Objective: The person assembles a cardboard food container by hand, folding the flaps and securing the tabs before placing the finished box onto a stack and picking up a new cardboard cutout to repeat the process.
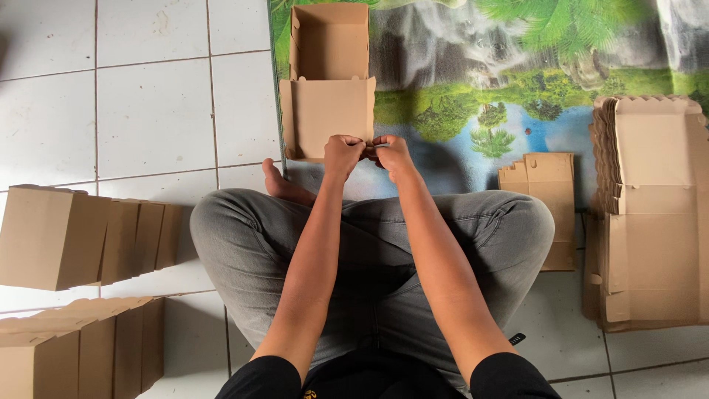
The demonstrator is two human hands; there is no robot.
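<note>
The left hand [342,154] and right hand [391,153] pinch the front edge of the open cardboard box [327,81], fingers closed on its lid flap; I judge the folding step, next tucking carefully.

Fingertips of the left hand [343,153] and right hand [391,153] pressed together at the near edge of the box [329,81]; too small to tell what sits pinched between them. Box's near rim partly covered by both hands. Left of the fingers, folded boxes [81,236] cut off by the left edge; nearer stack [74,347] cut off by the bottom edge. Right of the fingers, flat stack [650,214] cut off by the right edge. Small flat pile [550,185] partly hidden behind the knee [517,222]. Foot [284,186] mostly tucked under the leg. Mat [458,81] cut off at the top.
</note>
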